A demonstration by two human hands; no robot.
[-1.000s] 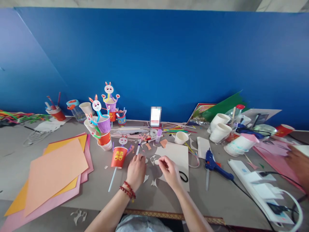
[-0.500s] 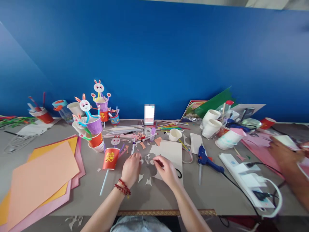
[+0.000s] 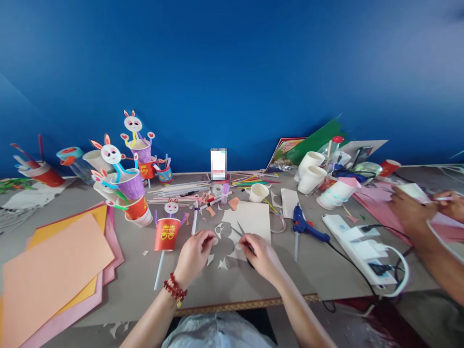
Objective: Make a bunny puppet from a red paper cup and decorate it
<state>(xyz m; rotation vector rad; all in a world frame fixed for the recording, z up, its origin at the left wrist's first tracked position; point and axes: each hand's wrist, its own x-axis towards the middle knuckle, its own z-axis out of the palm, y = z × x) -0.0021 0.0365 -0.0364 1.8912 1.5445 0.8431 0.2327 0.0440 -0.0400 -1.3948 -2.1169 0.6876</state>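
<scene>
My left hand (image 3: 194, 256), with red bead bracelets at the wrist, is closed in a pinch on a small white paper piece at its fingertips. My right hand (image 3: 263, 253) is closed on the handles of scissors (image 3: 240, 229), whose blades point up and left over a cream paper sheet (image 3: 255, 216) with holes cut into it. White paper scraps (image 3: 222, 263) lie between my hands. A red paper cup (image 3: 166, 234) with a rabbit face on a straw stands just left of my left hand.
Orange, yellow and pink paper sheets (image 3: 54, 261) lie at the left. Rabbit cup figures (image 3: 126, 181) stand behind them. A blue glue gun (image 3: 306, 228) and a white power strip (image 3: 357, 239) lie at the right. Another person's hands (image 3: 411, 212) work on pink paper at the far right.
My right hand has taken hold of the scissors that lay on the cream sheet, and their blades now stick out. My left hand keeps its pinch. The view has swung right and down.
</scene>
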